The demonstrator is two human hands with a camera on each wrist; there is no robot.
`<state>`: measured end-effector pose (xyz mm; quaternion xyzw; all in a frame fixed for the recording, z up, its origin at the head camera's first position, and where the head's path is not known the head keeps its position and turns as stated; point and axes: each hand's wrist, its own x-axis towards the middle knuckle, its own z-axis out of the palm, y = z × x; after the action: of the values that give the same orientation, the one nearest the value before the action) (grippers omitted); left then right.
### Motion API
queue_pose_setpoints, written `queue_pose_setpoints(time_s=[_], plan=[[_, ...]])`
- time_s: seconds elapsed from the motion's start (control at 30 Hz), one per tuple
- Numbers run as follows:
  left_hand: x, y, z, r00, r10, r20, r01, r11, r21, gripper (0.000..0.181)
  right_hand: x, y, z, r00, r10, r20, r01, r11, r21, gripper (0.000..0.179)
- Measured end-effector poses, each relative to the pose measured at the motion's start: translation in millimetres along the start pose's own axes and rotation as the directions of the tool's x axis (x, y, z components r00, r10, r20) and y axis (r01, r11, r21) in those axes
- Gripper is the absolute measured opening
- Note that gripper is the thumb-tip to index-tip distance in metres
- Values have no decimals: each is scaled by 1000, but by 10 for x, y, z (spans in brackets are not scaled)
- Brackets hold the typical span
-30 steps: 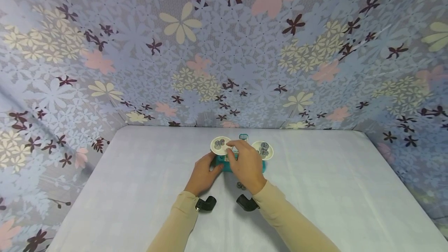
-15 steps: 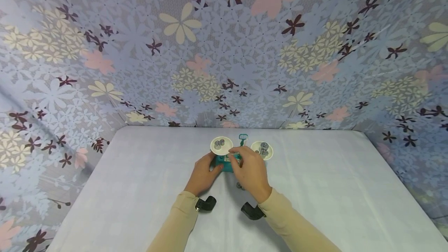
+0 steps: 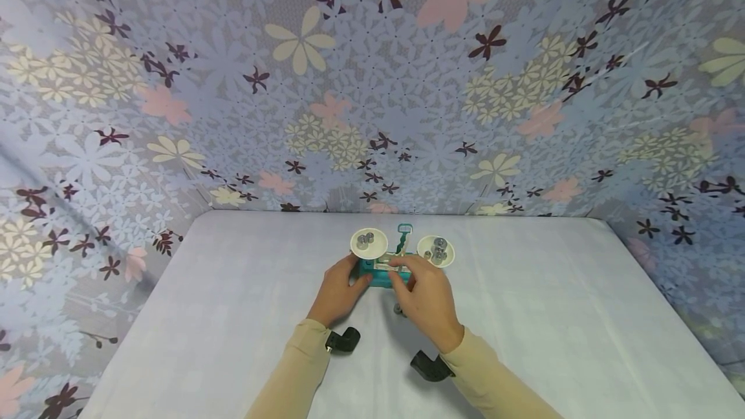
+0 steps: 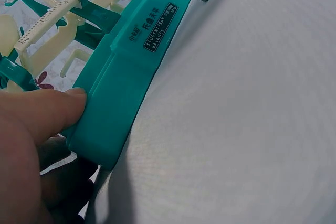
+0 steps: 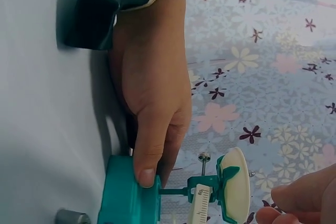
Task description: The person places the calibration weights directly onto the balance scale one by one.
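Observation:
A teal tray balance with two cream pans stands on the table. My left hand grips the left end of its base, with the thumb on the front and the other fingers behind, as the left wrist view shows. Several small metal weights lie in the left pan; several more are in the right pan. Over the front of the balance, near its graduated beam, my right hand has thumb and forefinger apart. It holds nothing that shows.
A metal weight sits on the table in front of the balance, partly behind the right hand. Black wrist cameras hang under both wrists. White cloth covers the table, and a flowered curtain rises along its far edge.
My right hand has drawn back right and towards me from beside the left pan, uncovering the beam and the balance's upright pointer. The left hand has stayed on the base.

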<state>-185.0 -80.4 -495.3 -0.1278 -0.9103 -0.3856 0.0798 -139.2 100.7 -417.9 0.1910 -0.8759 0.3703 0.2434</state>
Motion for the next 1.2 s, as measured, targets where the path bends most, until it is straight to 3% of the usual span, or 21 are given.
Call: queue_pose_setpoints(time_s=[0.3,0.73,1.2], plan=[[-6,4,2,1000,-8,3,8,1000,-15,57,-137,73,-31,1000,-4,17,4,1000,19,14],[-2,-1,3,999,-28,37,28,1000,-10,58,-338,229,-50,995,81,59,-82,997,8,15],[8,-10,16,999,-34,33,34,999,-8,59,-493,372,-31,959,228,168,-242,968,69,15]])
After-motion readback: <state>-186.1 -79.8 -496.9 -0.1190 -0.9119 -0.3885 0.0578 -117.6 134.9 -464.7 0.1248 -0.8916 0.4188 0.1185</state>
